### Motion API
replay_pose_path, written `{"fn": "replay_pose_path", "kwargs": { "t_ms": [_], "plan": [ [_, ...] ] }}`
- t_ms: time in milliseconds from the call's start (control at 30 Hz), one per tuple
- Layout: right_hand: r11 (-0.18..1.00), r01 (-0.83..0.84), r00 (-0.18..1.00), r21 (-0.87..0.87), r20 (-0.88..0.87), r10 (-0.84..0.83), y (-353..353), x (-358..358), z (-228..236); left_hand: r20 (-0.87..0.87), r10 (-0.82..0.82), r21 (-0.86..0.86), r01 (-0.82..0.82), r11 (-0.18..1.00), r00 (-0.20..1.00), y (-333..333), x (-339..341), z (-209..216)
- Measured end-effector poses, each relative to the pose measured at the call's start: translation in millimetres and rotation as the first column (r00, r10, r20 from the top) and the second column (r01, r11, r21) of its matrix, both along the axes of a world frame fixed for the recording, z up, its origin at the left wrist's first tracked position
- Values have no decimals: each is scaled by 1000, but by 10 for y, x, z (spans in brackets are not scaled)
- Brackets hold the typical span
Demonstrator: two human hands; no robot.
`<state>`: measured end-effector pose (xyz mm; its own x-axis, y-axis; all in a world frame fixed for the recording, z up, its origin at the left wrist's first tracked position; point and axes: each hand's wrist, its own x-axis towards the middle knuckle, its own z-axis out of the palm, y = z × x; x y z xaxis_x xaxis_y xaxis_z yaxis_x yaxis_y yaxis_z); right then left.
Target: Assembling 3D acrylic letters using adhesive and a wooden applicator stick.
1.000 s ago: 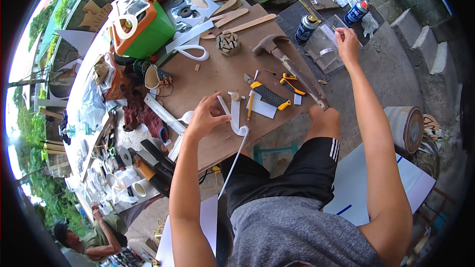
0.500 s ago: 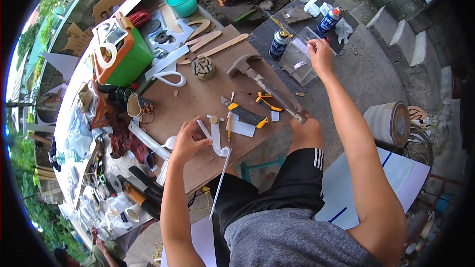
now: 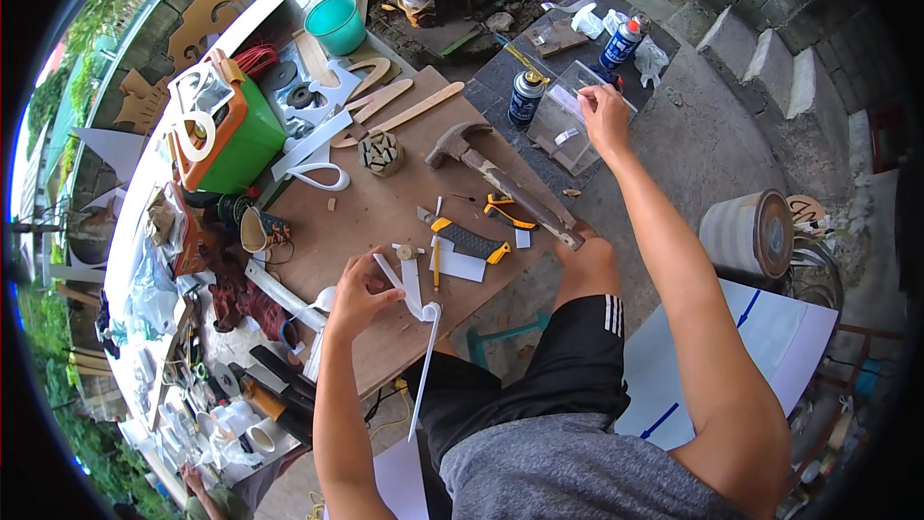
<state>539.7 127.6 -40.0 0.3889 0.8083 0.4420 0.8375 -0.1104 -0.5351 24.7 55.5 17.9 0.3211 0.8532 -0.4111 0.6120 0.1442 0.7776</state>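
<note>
My left hand (image 3: pixel 362 297) is at the near edge of the brown board, thumb and fingers around one end of a bent white strip (image 3: pixel 426 347). The strip curls over and its long tail hangs past the board edge. My right hand (image 3: pixel 605 119) reaches far out to the right, fingertips pinched over a clear plastic sheet (image 3: pixel 576 152); what they pinch is too small to make out. Close to the left hand lie a small round wooden piece (image 3: pixel 408 251), a yellow pencil (image 3: pixel 436 268), and a yellow-and-grey handled knife (image 3: pixel 470 239) on white scrap.
A hammer (image 3: pixel 510 188) lies across the board's right side, beside a yellow-black cutter (image 3: pixel 508 211). Two spray cans (image 3: pixel 526 98) stand by the plastic sheet. A green bin (image 3: pixel 241 125), a teal bucket (image 3: pixel 336 25) and cluttered tools fill the left. A metal can (image 3: pixel 746 236) stands right.
The view has shifted slightly, so the board and tools appear a little lower and to the left. Both hands remain at the same places, the left on the strip, the right over the plastic sheet.
</note>
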Motion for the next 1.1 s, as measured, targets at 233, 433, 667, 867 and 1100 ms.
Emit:
{"fn": "replay_pose_path", "kwargs": {
  "t_ms": [233, 433, 667, 867, 1100],
  "plan": [
    [1000, 7, 1000, 6, -16, -7, -13, -26, -2, -9, -12, -10, 12, 1000, 1000, 1, 8, 19],
    [1000, 17, 1000, -23, -17, -17, -21, 16, -26, -21, -26, 7, 26, 1000, 999, 8, 6, -14],
    [999, 20, 1000, -49, -8, -20, -18, -17, -20, 16, -4, -12, 4, 1000, 1000, 3, -24, -37],
    [1000, -11, 999, -20, -30, 11, -11, -4, -24, 8, 0, -16, 0, 1000, 1000, 9, -28, -46],
    [995, 20, 1000, -97, -3, -20, -3, 5, 6, 19, -7, -5, 7, 1000, 1000, 32, -14, -43]
  ]
}}
